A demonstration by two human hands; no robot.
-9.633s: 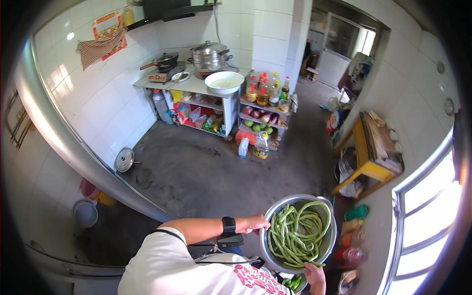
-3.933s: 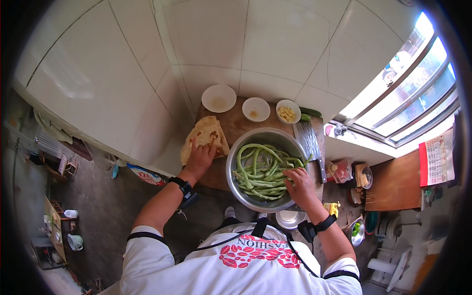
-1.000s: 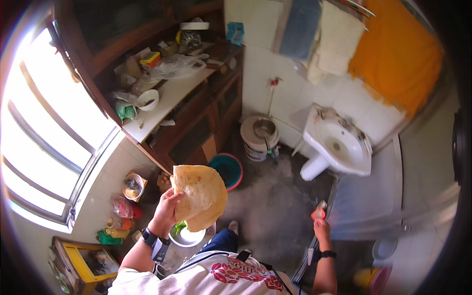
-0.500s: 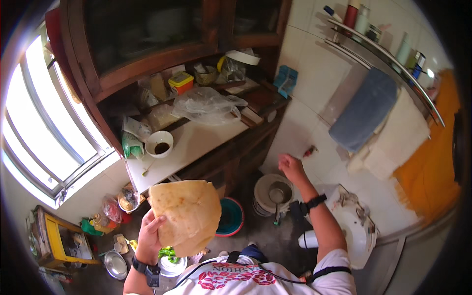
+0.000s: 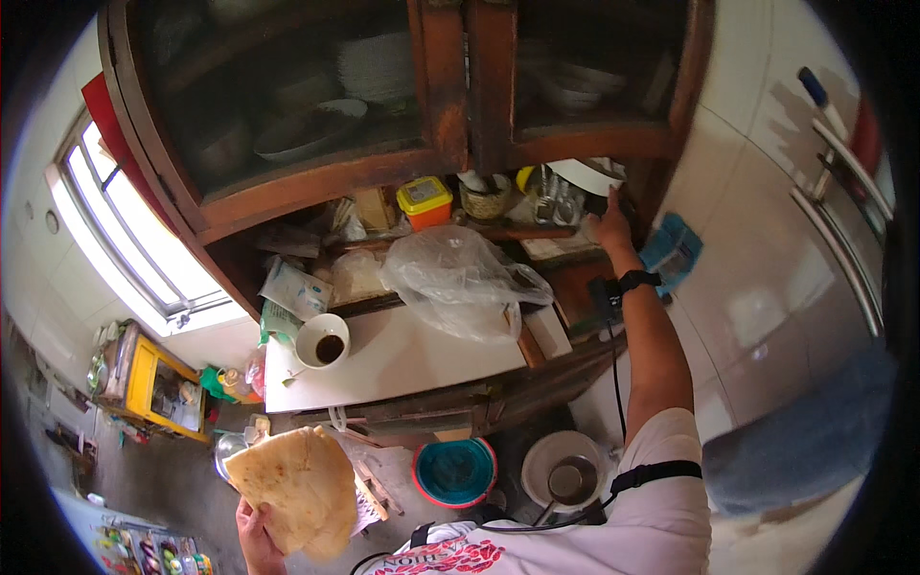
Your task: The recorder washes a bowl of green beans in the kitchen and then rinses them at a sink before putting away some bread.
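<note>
My left hand (image 5: pixel 257 533) grips a large, pale, browned flatbread (image 5: pixel 295 487) by its lower left edge, thumb on top. It hangs low at the left, in front of the cabinet. My right hand (image 5: pixel 611 230) is stretched far out to the cabinet's shelf. Its index finger points up at the rim of a white, rounded dish-like thing (image 5: pixel 583 176), its thumb held apart; whether they touch I cannot tell. Clear glassware (image 5: pixel 556 199) stands under that white thing. A white bowl (image 5: pixel 323 341) with dark liquid sits on the white counter (image 5: pixel 422 369), beside a crumpled clear plastic bag (image 5: pixel 455 278).
Glass-doored cupboards (image 5: pixel 287 172) overhang the shelf. A yellow-and-orange tub (image 5: pixel 425 201) and a small basket (image 5: pixel 486 199) stand at the back. A blue packet (image 5: pixel 673 254) is by the wall. Below are a teal basin (image 5: pixel 454 471) and a pale bucket (image 5: pixel 541 450) with a metal ladle (image 5: pixel 572 479).
My right hand has gone from a closed fist over the bucket up to the shelf and opened. The flatbread in my left hand has dropped lower and leftward. The view has swung up to the cabinet.
</note>
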